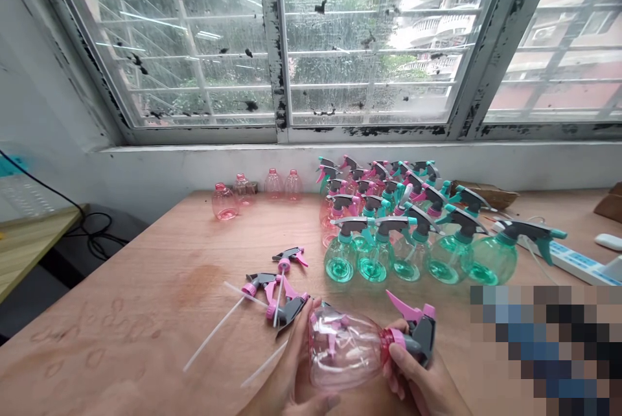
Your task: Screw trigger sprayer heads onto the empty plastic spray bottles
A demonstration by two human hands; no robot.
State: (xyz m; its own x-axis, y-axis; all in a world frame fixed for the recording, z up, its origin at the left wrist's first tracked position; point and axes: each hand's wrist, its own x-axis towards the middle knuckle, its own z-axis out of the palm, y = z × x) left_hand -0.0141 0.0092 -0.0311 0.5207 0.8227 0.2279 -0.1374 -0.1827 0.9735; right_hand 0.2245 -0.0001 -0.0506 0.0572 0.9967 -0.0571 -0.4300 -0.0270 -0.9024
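We have the pink bottle point(343, 351) lying on its side in front of us, low over the near part of the bench point(160, 273), its neck toward our right. Our left hand point(291, 367) cradles it at the base end, fingers along the far side and thumb below. Our right hand point(420, 374) grips the spray head point(425, 338) around its pink collar point(397, 338), where it meets the bottle's neck; the trigger points up and away from us.

We judge the step in hand to be screwing this head onto its bottle. The collar sits at the neck, but we cannot tell how tight it is, nor trace the straw inside the clear wall.

The next move, as we read it, calls for a steady left hold while the right fingers turn the collar until snug, keeping it square so the thread does not cross. After that the bottle would suit a place beside the pink and green filled-out rows of finished bottles point(340, 260) at the far right.

Work seems to remain: three loose spray heads point(262, 281) lie left of our hands, and four headless pink bottles point(225, 202) stand near the wall.
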